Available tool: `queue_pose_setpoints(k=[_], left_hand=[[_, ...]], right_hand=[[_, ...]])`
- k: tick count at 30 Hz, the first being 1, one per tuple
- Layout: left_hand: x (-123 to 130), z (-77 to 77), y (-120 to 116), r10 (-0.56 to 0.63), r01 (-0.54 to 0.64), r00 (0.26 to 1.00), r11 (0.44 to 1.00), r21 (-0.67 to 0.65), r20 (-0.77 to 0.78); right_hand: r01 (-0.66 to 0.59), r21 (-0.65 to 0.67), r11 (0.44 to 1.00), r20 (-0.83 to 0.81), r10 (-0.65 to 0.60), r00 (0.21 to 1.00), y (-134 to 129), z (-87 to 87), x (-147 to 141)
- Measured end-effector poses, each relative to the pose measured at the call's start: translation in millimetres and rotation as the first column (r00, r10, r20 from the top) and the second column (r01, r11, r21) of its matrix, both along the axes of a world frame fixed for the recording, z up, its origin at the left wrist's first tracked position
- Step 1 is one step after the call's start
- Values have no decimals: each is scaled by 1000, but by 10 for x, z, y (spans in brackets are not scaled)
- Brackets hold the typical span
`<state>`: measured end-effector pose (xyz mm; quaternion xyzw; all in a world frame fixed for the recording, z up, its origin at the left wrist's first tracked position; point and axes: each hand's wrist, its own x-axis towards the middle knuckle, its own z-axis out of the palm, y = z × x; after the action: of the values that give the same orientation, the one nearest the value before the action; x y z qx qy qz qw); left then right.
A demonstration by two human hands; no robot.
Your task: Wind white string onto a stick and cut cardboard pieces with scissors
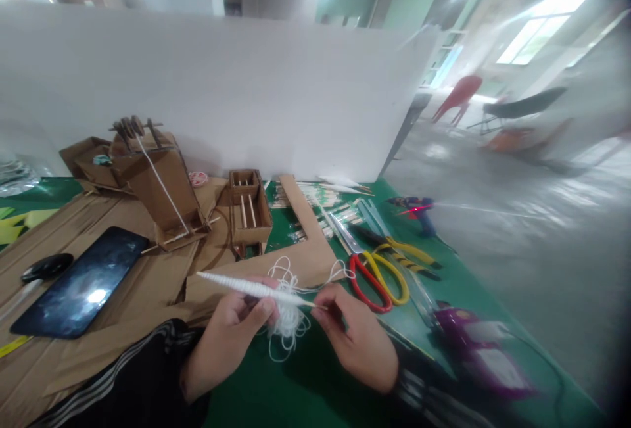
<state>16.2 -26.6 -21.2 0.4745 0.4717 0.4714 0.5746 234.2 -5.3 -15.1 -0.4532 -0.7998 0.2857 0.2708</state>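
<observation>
And here's the string-wound stick (236, 284), held just above the green tabletop (261, 392) and the loose white string (290, 334), lying nearly crosswise, tapered tip aimed left and slightly up, bare end sloping right; left hand (235, 326) grips its middle, fingers curled round, while right hand (359, 336) has fingers pinching the bare end.

Both hands (235, 328) (359, 342) in pinch grips

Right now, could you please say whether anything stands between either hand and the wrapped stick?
Nothing visible does: the left hand holds the wrapped stick, and the right hand pinches its bare end. Loose string bunches between them, blocking neither.
</observation>
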Motion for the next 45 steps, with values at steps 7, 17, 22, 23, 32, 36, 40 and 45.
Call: queue_pose_setpoints(k=[7, 17, 22, 23, 32, 36, 40, 45], left_hand=[[4, -3, 1, -7, 7, 1000, 1000, -1, 14], [6, -20, -7, -25, 25, 999, 1000, -13, 23], [6, -15, -7, -11, 12, 999, 1000, -14, 32], [6, -15, -8, -13, 14, 999, 1000, -17, 30], [5, -16, -9, -32, 32, 999, 999, -23, -1], [7, -23, -9, -55, 55, 998, 998, -11, 7], [5, -24, -9, -56, 56, 998, 998, 0, 10], [1, -21, -12, -63, 63, 998, 998, -7, 6]], right_hand=[[-37, 20, 999, -2, 37, 999, 13, 15, -3], [-42, 64, 997, 2, 41, 999, 6, 9, -18], [-6, 8, 1000, 2, 6, 1000, -6, 7, -22], [-20, 18, 1000, -3, 20, 1000, -6, 8, -21], [-25, -34, 999, -19, 25, 1000, -25, 7, -29], [-71, 8, 997, -21, 71, 997, -16, -6, -25], [-57, -26, 998, -12, 57, 998, -10, -29, -37], [-23, 1, 1000, -21, 23, 1000, -21, -60, -43]])
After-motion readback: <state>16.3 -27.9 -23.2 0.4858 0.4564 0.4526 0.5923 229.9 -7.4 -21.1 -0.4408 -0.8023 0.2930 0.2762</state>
